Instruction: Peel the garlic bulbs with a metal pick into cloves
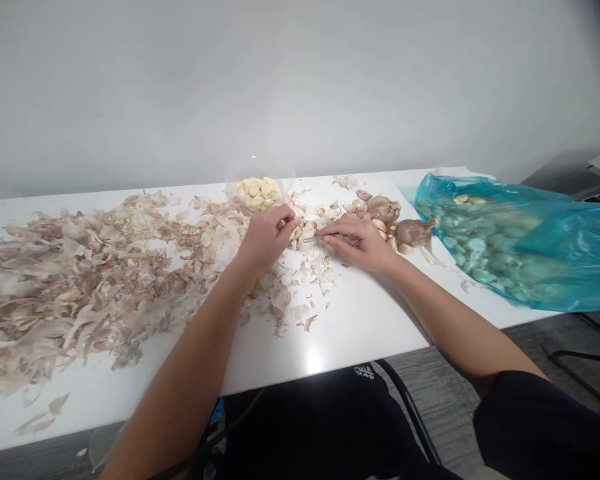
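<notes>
Gripping: the left hand is closed on a pale papery garlic clove, which is held low over the white tabletop.
Right hand: closed on a thin metal pick, its tip kept angled close to the clove.
Around: papery garlic skins are heaped leftward; cream peeled cloves are piled behind; whole purple-streaked garlic bulbs lie rightward, beside a translucent blue plastic bag.

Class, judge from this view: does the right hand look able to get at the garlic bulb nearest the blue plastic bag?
Probably yes. The right hand lies close to the garlic bulb, and only a few loose cloves sit between them, low and easily passed.
</notes>
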The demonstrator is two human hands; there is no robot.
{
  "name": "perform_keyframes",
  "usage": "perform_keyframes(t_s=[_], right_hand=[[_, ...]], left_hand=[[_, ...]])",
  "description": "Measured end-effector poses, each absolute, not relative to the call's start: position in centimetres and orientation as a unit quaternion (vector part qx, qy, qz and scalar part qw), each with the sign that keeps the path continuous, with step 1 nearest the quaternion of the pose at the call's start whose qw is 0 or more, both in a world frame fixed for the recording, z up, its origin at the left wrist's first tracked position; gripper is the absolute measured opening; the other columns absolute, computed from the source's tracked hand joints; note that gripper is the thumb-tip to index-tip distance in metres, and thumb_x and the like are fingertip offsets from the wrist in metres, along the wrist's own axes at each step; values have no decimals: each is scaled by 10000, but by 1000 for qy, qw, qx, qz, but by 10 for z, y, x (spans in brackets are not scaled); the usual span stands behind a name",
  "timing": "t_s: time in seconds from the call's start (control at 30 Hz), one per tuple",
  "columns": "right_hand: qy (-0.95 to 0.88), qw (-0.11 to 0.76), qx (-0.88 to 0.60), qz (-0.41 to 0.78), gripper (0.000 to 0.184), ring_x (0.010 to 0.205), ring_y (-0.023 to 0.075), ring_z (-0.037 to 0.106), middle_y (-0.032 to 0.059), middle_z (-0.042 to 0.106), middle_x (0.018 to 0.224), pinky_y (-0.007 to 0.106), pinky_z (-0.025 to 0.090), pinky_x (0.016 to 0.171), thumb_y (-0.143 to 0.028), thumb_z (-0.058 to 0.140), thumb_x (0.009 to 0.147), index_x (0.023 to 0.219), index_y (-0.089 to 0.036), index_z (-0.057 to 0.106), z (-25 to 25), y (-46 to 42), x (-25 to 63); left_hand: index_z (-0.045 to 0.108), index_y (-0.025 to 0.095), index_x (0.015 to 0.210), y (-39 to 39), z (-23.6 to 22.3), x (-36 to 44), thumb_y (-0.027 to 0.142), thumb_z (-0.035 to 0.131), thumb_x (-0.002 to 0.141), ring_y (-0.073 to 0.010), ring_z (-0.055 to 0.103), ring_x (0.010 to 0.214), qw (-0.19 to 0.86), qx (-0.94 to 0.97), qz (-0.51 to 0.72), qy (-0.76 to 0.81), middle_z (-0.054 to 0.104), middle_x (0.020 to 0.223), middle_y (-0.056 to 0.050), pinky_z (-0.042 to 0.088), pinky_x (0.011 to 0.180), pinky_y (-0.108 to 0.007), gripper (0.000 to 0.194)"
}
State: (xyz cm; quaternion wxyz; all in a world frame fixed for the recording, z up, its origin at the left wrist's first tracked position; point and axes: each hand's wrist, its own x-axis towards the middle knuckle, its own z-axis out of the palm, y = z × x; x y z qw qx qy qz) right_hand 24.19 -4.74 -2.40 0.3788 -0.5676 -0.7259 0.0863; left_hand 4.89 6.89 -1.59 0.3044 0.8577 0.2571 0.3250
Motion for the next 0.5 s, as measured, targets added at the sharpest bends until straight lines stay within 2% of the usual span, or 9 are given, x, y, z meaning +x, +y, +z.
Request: perform_keyframes(t_s=[0.23,0.5], right_hand=[[-718,352,-599,43,252,744,158,577,32,709,746,361,360,757,-339,526,948,935,-228,751,-25,-48,237],[-762,307,-567,63,244,745,144,568,0,698,714,358,301,787,-350,530,952,904,-238,742,-18,-54,241]], left_hand=[[528,172,693,69,-17,50,216,550,855,-94,413,581,308,855,332,253,522,631,31,342,620,-241,169],[545,170,710,70,-18,50,212,558,853,-90,417,576,311,851,336,259,517,626,36,344,619,-238,149]])
